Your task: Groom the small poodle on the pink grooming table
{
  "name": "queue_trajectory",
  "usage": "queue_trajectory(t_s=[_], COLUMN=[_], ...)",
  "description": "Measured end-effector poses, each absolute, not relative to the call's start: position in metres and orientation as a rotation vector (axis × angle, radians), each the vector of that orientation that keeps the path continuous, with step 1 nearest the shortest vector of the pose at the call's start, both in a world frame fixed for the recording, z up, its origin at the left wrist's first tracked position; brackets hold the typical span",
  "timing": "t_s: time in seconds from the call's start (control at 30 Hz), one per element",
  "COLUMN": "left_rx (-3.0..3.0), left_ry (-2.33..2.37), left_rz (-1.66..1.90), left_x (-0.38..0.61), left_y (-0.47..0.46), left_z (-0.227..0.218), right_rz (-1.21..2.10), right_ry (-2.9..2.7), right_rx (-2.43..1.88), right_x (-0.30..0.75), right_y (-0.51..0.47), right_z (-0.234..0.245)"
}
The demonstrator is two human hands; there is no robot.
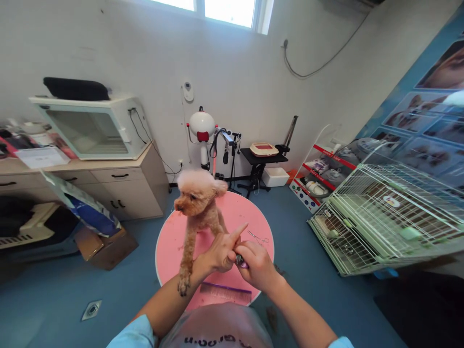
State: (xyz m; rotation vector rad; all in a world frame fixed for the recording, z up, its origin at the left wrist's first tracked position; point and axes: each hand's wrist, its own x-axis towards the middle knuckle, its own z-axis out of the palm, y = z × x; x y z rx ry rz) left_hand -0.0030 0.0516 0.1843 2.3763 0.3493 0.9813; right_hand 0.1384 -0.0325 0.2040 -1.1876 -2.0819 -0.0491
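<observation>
A curly apricot poodle point(197, 198) is on a round pink table point(170, 241), its head turned left. One of its front legs point(188, 256) hangs across my left forearm; the other goes out of sight behind my left hand point(223, 251). That hand has its index finger stretched out and its other fingers curled; what they hold is hidden. Against it, my right hand point(257, 263) is closed round a small metal tool with a purple part point(240, 261). A purple-backed metal comb point(226, 292) lies near my apron, and scissors point(258, 237) lie at the table's right.
Right of the table stands a wire pet cage point(384, 217), with a shelf rack point(322, 169) behind it. A white-and-red dryer on a stand point(202, 126) is beyond the dog. Cabinets point(126, 188) and a cardboard box point(107, 249) are on the left.
</observation>
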Motion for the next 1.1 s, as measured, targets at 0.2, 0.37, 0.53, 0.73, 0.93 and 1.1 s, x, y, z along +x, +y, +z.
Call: queue_trajectory(t_s=[0.2,0.37,0.53,0.73,0.93,1.1], left_rx=[2.243,2.037,2.211,2.386,2.618,2.671], left_ry=[0.316,0.771,0.415,0.309,0.430,0.524], left_rz=[1.120,1.663,1.841,1.746,1.382,1.203], left_x=[-0.004,-0.008,-0.011,-0.009,-0.010,-0.006], left_y=[0.052,0.049,0.042,0.052,0.061,0.059], left_z=[0.187,0.177,0.182,0.174,0.177,0.179], right_rz=[0.049,0.168,0.250,0.354,0.466,0.524], right_ry=[-1.962,-1.673,-1.465,-1.295,-1.131,-1.050], right_rx=[-0.977,-1.025,-1.084,-1.209,-1.237,-1.259], right_x=[0.132,0.130,0.129,0.127,0.130,0.131], right_y=[-0.024,-0.019,-0.022,-0.029,-0.031,-0.034], right_z=[0.198,0.202,0.206,0.198,0.191,0.194])
